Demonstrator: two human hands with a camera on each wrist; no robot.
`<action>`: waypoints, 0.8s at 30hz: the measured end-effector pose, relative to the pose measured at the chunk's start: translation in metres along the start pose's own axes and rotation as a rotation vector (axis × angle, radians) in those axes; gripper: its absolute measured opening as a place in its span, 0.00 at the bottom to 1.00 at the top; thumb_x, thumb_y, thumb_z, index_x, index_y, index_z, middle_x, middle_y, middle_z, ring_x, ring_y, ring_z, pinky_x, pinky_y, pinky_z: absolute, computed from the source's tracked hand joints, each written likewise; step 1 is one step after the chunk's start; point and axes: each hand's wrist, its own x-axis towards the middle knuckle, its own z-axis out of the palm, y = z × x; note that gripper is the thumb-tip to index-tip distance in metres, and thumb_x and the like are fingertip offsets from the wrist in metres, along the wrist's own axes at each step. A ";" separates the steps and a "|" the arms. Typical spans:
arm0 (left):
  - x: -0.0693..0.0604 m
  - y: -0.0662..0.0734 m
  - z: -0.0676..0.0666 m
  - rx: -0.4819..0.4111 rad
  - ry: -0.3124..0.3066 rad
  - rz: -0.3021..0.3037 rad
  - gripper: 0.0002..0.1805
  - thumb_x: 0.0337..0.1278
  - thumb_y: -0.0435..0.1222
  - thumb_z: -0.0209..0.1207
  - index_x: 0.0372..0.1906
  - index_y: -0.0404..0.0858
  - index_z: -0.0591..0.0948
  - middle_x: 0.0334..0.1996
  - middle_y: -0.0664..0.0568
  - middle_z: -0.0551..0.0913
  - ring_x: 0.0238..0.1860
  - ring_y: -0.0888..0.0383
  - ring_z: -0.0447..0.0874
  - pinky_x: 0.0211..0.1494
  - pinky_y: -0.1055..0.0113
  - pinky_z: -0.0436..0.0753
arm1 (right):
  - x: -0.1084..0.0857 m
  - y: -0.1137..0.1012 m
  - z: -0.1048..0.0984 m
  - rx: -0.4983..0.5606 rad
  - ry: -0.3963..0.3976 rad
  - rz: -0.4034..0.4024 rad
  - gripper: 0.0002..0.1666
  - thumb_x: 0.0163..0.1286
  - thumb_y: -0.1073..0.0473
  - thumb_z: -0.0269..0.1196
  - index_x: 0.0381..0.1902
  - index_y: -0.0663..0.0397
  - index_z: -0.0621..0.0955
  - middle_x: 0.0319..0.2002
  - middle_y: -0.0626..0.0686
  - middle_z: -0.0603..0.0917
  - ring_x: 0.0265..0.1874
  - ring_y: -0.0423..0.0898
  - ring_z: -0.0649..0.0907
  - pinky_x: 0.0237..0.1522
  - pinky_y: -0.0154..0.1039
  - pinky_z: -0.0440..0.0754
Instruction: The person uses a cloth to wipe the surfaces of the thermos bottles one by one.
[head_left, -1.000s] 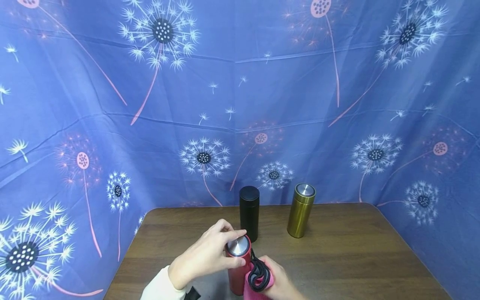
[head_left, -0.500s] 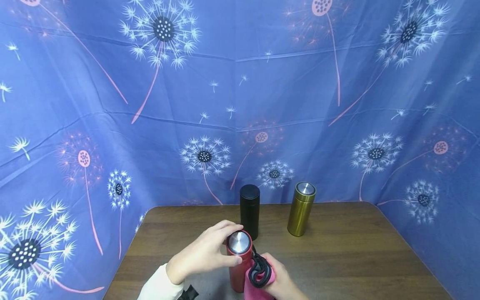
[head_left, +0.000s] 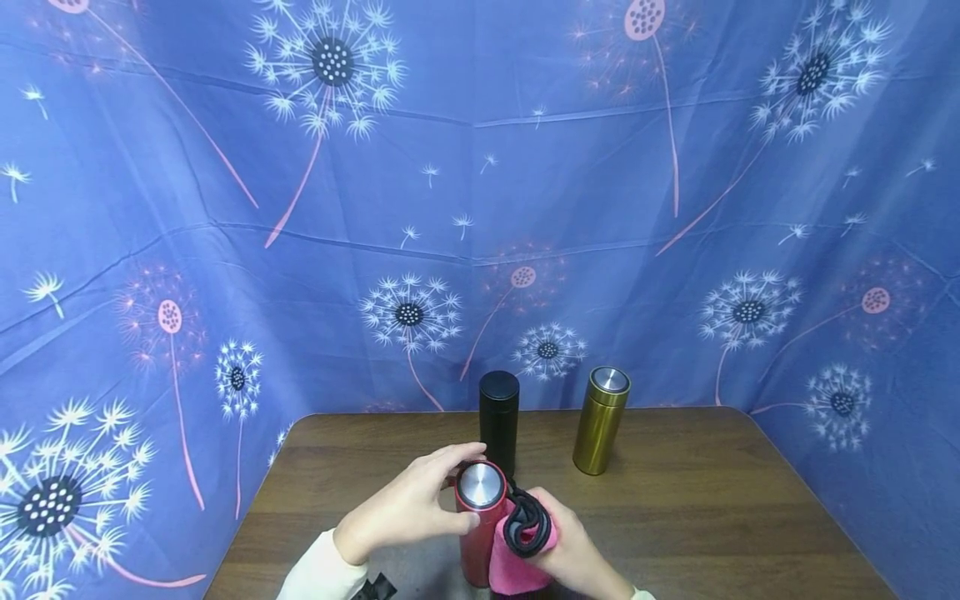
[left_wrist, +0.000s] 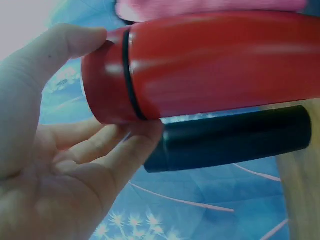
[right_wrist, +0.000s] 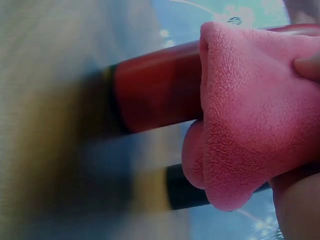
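Note:
A red bottle [head_left: 480,542] with a silver-topped lid stands upright near the table's front. The left hand [head_left: 412,508] grips its top, thumb on the near side and fingers on the far side; in the left wrist view the thumb and fingers of that hand [left_wrist: 75,135] touch the red lid [left_wrist: 107,82] above a black ring. The right hand [head_left: 573,546] holds a folded pink cloth [head_left: 517,567] with a looped black cord [head_left: 527,527] against the bottle's right side. The right wrist view shows the cloth [right_wrist: 250,115] covering part of the red bottle [right_wrist: 160,90].
Just behind the red bottle stands a black bottle [head_left: 498,425]. Farther right, a gold bottle [head_left: 602,421] with a silver top stands toward the back of the wooden table [head_left: 697,500]. A blue dandelion-print curtain [head_left: 465,167] hangs behind and at both sides.
The right hand, cloth and cord have moved slightly up and to the right. The left hand has shifted slightly on the bottle's top, its fingers now farther back.

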 end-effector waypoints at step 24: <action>-0.011 -0.036 0.025 -0.294 0.031 -0.069 0.35 0.52 0.43 0.73 0.66 0.44 0.74 0.59 0.56 0.80 0.58 0.57 0.79 0.58 0.63 0.79 | 0.072 -0.089 -0.037 -0.512 -0.233 -0.477 0.27 0.52 0.54 0.77 0.50 0.43 0.80 0.47 0.40 0.76 0.46 0.38 0.77 0.48 0.30 0.78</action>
